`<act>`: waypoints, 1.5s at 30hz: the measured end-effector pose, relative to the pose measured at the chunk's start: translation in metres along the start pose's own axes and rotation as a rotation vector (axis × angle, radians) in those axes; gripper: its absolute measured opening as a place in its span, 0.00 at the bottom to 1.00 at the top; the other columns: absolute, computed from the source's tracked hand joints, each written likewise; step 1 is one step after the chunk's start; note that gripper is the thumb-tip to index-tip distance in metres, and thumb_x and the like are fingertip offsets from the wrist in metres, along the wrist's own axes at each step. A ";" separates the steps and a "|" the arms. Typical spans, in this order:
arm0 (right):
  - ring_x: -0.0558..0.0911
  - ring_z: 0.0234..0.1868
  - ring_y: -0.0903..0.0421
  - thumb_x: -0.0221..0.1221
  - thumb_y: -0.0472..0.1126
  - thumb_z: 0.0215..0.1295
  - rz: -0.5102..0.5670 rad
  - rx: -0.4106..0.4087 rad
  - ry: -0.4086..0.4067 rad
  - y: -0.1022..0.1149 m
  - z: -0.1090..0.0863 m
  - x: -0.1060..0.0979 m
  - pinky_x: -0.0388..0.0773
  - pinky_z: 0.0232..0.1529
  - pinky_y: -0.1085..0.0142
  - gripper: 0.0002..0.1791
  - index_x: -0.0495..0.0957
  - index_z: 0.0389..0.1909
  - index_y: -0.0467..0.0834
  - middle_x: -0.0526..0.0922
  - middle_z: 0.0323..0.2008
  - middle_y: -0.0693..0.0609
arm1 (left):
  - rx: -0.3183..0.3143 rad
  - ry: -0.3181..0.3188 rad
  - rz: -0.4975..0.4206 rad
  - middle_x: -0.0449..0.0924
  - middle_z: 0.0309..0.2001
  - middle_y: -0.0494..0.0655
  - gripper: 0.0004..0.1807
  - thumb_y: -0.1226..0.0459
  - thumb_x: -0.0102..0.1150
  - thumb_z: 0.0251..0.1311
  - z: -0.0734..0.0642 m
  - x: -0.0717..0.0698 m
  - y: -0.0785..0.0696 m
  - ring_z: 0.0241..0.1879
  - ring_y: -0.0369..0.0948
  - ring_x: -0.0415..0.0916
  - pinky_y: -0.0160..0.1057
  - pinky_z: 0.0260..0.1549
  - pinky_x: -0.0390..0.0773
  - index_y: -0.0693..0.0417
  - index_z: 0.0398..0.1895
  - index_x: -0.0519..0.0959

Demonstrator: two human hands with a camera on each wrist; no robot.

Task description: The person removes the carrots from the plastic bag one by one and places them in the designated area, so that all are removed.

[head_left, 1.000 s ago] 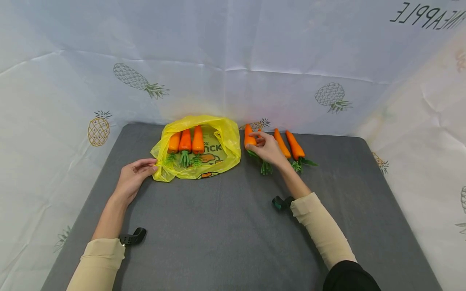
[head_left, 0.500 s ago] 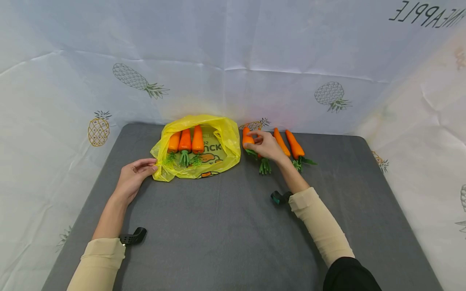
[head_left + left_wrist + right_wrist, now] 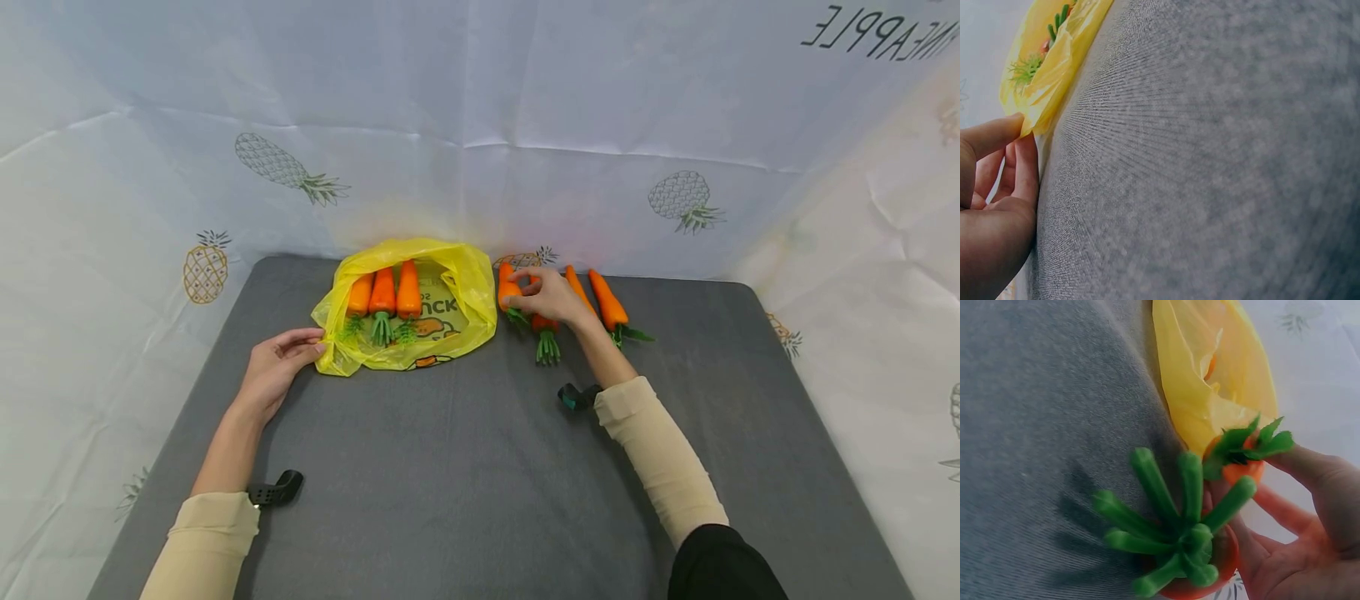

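My left hand point(image 3: 276, 367) pinches the near left edge of a yellow plastic bag point(image 3: 480, 317); the left wrist view shows thumb and fingers meeting on the film. The bag lies with its mouth spread, and three carrots point(image 3: 382, 292) with green tops rest in it side by side. Just right of the bag, my right hand point(image 3: 553, 298) grips an orange carrot point(image 3: 508, 290) between thumb and fingers. Its leafy top point(image 3: 1241, 447) points toward the right wrist camera. Beneath that hand, partly hidden, lies another carrot with thick green stalks point(image 3: 547, 348).
Two more carrots point(image 3: 609, 304) lie right of my right hand, one partly covered by it. The grey table point(image 3: 450, 483) meets a white pineapple-print sheet point(image 3: 480, 192) at its back edge. A black device sits on each wrist.
My right hand and its carrot have shifted slightly left, toward the bag, showing more of the thick-stalked carrot underneath. My left hand stays at the bag's edge.
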State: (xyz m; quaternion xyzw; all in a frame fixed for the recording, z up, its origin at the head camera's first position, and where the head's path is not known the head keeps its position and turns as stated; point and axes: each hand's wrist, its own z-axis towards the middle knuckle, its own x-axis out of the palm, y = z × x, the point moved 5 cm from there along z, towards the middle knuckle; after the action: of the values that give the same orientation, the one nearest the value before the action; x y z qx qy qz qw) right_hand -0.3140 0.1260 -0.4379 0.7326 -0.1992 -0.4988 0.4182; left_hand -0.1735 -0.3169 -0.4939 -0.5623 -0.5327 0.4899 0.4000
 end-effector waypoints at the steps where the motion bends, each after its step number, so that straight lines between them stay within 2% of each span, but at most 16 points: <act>1: 0.92 0.48 0.41 0.70 0.44 0.74 0.016 0.013 0.015 0.000 0.001 0.000 0.90 0.53 0.47 0.28 0.78 0.71 0.41 0.85 0.62 0.32 | 0.001 0.001 -0.002 0.86 0.46 0.26 0.26 0.61 0.69 0.75 0.000 0.000 0.000 0.47 0.25 0.82 0.20 0.47 0.82 0.63 0.69 0.78; 5: 0.92 0.48 0.40 0.71 0.42 0.73 0.054 0.059 0.064 0.001 0.004 0.002 0.91 0.53 0.48 0.31 0.76 0.73 0.41 0.84 0.64 0.32 | 0.002 0.000 -0.009 0.86 0.46 0.27 0.26 0.62 0.69 0.75 -0.001 0.000 -0.001 0.47 0.26 0.82 0.20 0.47 0.82 0.64 0.70 0.77; 11: 0.83 0.67 0.36 0.73 0.42 0.70 -0.007 0.059 0.074 0.000 0.007 0.002 0.89 0.58 0.47 0.33 0.76 0.73 0.41 0.72 0.76 0.36 | -0.001 -0.002 -0.014 0.86 0.46 0.27 0.26 0.62 0.69 0.74 -0.001 -0.001 0.001 0.47 0.26 0.82 0.21 0.47 0.82 0.64 0.70 0.77; 14: 0.81 0.71 0.36 0.73 0.42 0.70 -0.021 0.055 0.074 -0.003 0.007 0.002 0.88 0.60 0.45 0.33 0.76 0.73 0.41 0.69 0.79 0.37 | 0.002 -0.001 -0.004 0.86 0.46 0.27 0.25 0.62 0.69 0.75 0.000 0.000 0.001 0.47 0.25 0.82 0.21 0.47 0.83 0.63 0.69 0.78; 22: 0.82 0.71 0.36 0.72 0.42 0.72 -0.008 0.064 0.081 -0.008 0.007 0.000 0.88 0.59 0.45 0.30 0.77 0.72 0.41 0.73 0.76 0.35 | 0.006 -0.001 0.012 0.86 0.46 0.28 0.24 0.60 0.69 0.74 -0.001 0.001 0.001 0.46 0.25 0.83 0.20 0.47 0.83 0.61 0.67 0.79; 28: 0.85 0.65 0.34 0.70 0.40 0.73 0.087 0.076 0.101 -0.012 0.008 -0.002 0.89 0.59 0.46 0.28 0.78 0.71 0.38 0.77 0.72 0.30 | 0.009 -0.003 0.012 0.85 0.46 0.27 0.25 0.61 0.68 0.75 0.000 -0.001 0.002 0.47 0.25 0.82 0.20 0.48 0.82 0.63 0.69 0.78; 35: 0.87 0.63 0.37 0.71 0.42 0.73 0.112 0.110 0.102 -0.010 0.008 -0.007 0.89 0.61 0.48 0.30 0.77 0.72 0.40 0.82 0.68 0.33 | 0.011 -0.012 0.041 0.85 0.47 0.27 0.25 0.60 0.68 0.75 -0.001 0.000 0.002 0.46 0.25 0.82 0.20 0.48 0.82 0.63 0.69 0.78; 45: 0.88 0.63 0.39 0.70 0.44 0.74 0.098 0.067 0.068 0.003 0.006 -0.015 0.87 0.64 0.46 0.31 0.75 0.74 0.40 0.82 0.67 0.33 | 0.013 -0.010 0.028 0.85 0.47 0.27 0.26 0.61 0.69 0.75 0.001 0.000 0.002 0.46 0.25 0.82 0.20 0.47 0.82 0.64 0.69 0.77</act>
State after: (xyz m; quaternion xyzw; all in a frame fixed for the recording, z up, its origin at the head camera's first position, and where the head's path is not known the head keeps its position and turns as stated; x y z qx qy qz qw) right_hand -0.3254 0.1329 -0.4282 0.7519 -0.2373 -0.4457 0.4239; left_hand -0.1743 -0.3176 -0.4966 -0.5647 -0.5237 0.5017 0.3938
